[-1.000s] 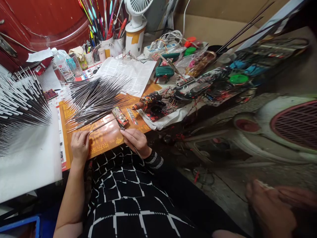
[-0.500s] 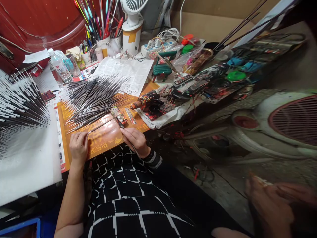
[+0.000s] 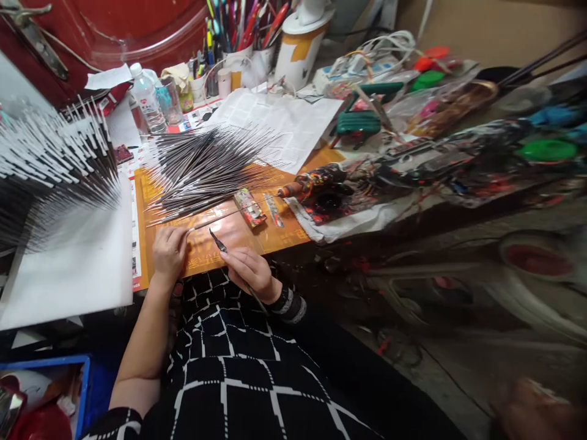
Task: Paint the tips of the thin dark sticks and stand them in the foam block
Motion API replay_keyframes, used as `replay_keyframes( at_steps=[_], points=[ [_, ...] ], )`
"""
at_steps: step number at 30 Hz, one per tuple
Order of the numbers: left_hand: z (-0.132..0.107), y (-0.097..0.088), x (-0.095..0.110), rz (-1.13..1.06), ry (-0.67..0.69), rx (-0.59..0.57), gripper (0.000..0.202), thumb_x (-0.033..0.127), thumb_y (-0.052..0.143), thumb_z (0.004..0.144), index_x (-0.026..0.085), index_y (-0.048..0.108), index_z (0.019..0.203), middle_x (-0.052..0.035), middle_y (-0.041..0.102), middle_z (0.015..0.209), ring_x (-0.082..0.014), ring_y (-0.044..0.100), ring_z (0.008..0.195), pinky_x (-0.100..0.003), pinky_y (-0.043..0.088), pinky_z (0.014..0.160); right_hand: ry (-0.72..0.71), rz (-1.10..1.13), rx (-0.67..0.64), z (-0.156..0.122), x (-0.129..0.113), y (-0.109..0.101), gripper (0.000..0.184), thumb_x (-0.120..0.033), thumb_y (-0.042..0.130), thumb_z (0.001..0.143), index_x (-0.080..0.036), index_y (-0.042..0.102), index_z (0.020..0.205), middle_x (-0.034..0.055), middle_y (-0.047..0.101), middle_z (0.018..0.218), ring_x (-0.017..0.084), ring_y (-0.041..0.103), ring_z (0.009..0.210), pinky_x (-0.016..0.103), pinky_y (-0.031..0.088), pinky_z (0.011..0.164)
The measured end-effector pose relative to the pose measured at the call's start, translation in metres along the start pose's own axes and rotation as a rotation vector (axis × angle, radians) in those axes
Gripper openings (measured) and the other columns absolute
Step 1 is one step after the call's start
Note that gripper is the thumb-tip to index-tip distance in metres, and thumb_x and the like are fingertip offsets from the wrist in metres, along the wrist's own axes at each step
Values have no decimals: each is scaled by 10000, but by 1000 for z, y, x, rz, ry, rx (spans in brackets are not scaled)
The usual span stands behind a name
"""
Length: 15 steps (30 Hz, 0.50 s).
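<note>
My left hand (image 3: pixel 169 250) is closed on the near end of a thin stick (image 3: pixel 215 219). The stick has a pale end by the fingers and reaches right across the orange table covering (image 3: pixel 202 261). In a pinch, my right hand (image 3: pixel 250 273) holds a paintbrush (image 3: pixel 219 242), its dark tip pointing up and left, a little below the stick and apart from it. A paint-smeared small block (image 3: pixel 250 208) lies just beyond the stick. Behind my left hand spreads a heap of thin dark sticks (image 3: pixel 206 162), several with pale ends.
At the left, many white-tipped sticks (image 3: pixel 87 146) stand over a white foam sheet (image 3: pixel 68 269). A water bottle (image 3: pixel 147 101), a newspaper sheet (image 3: pixel 279 125) and pen cups (image 3: pixel 238 64) line the back. Paint-crusted tools (image 3: pixel 330 183) fill the right side. A blue bin (image 3: pixel 85 391) sits lower left.
The paintbrush has swung away from the small block, and its dark tip now points up-left near the stick. My left hand keeps its hold. The whole view has shifted toward the left.
</note>
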<state>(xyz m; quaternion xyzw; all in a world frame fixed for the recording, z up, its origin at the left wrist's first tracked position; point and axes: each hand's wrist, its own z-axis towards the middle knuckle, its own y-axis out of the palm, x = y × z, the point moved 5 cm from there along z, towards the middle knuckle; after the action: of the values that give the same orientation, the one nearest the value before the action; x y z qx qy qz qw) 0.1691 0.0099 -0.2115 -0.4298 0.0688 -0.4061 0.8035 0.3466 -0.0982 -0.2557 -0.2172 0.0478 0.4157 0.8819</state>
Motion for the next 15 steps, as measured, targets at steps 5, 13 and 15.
replay_keyframes(
  at_steps=[5, 13, 15],
  points=[
    [-3, 1, 1, -3, 21, 8, 151, 251, 551, 1000, 195, 690, 981, -46, 713, 894, -181, 586, 839, -316, 461, 803, -13, 13, -65, -5, -11, 25, 642, -80, 542, 946, -166, 373, 1559, 125, 740, 1097, 221, 705, 1017, 374, 634, 866],
    [-4, 2, 1, -6, 14, 7, 174, 266, 537, 1008, 195, 689, 961, -47, 704, 881, -178, 593, 835, -322, 464, 802, 4, -38, -112, -15, -7, 36, 659, -88, 561, 945, -153, 358, 1569, 134, 734, 1162, 232, 699, 1071, 392, 625, 933],
    [-4, 1, 1, -5, 20, 13, 169, 259, 538, 1007, 196, 689, 962, -46, 703, 880, -178, 592, 834, -321, 466, 802, 9, -47, -114, -15, -7, 36, 656, -94, 559, 950, -165, 357, 1570, 127, 734, 1170, 227, 703, 1068, 390, 624, 939]
  ],
)
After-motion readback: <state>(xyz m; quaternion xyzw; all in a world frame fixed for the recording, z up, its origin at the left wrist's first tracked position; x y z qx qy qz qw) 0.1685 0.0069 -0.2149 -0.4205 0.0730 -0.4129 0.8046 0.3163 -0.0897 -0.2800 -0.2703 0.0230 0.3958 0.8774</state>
